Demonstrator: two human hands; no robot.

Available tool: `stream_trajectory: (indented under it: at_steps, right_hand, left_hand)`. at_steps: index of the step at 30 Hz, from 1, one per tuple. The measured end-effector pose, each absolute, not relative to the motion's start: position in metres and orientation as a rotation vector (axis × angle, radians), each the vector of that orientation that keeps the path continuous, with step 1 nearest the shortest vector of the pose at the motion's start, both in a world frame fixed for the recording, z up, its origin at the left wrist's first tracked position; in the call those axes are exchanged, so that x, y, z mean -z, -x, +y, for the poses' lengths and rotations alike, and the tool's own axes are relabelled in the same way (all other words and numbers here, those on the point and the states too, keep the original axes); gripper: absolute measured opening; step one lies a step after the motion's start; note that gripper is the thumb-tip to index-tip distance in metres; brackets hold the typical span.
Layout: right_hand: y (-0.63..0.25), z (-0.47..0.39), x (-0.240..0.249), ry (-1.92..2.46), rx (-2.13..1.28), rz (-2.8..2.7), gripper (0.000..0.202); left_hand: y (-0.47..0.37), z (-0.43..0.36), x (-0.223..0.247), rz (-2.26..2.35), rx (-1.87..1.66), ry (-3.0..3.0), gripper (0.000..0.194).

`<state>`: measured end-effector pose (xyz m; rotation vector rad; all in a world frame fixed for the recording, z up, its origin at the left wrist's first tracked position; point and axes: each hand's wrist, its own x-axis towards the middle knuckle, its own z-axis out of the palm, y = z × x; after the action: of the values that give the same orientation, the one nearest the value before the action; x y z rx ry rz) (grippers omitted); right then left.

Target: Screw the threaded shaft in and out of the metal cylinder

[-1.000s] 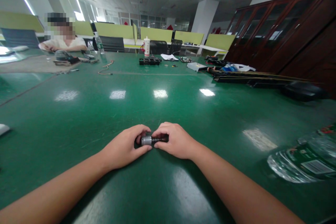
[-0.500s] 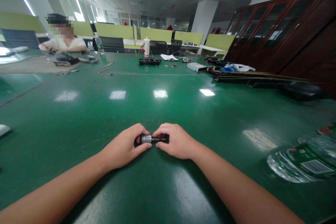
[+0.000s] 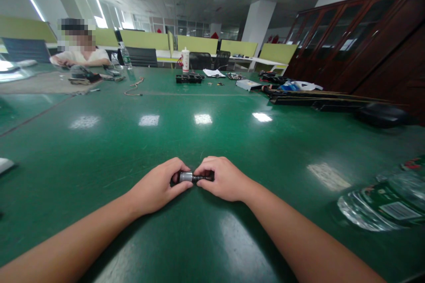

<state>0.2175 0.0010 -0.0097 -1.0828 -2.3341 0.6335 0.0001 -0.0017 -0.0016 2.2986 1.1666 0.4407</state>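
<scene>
Low in the middle of the head view, a small silver cylinder with a dark ribbed rod (image 3: 186, 177) lies sideways between my hands, just over the green table. My left hand (image 3: 161, 184) is closed around the silver end, thumb in front and fingers behind. On the rod end, my right hand (image 3: 224, 179) is closed in a pinch. Between the two sets of fingertips a short stretch of the ribbed rod shows. Both outer ends of the piece are partly hidden by my fingers.
A large water bottle (image 3: 381, 205) lies at the right. Farther back are a black slotted part (image 3: 189, 78), a white bottle (image 3: 185, 59), a metal box (image 3: 248, 84) and long dark strips (image 3: 308, 98). Another person (image 3: 79, 55) sits at the far left.
Very little differs. The silver end and the fingertips of both hands have shifted slightly to the right; both hands keep their hold.
</scene>
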Motion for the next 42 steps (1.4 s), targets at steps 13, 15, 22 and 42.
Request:
stream_trajectory:
  at_steps: [13, 15, 22, 42]
  right_hand:
    - [-0.22, 0.001, 0.007, 1.105, -0.626, -2.366, 0.015]
    - [-0.222, 0.001, 0.007, 1.109, -0.625, -2.369, 0.015]
    - [-0.223, 0.0, 0.005, 1.113, -0.63, -2.376, 0.014]
    - [-0.23, 0.001, 0.002, 1.142, -0.68, -2.377, 0.016]
  left_hand:
    - [0.002, -0.002, 0.001, 1.165, -0.444, -2.307, 0.023]
    - [0.002, -0.002, 0.002, 1.168, -0.44, -2.311, 0.023]
    - [0.002, -0.002, 0.001, 1.16, -0.447, -2.327, 0.022]
    - [0.002, -0.002, 0.002, 1.159, -0.451, -2.323, 0.022]
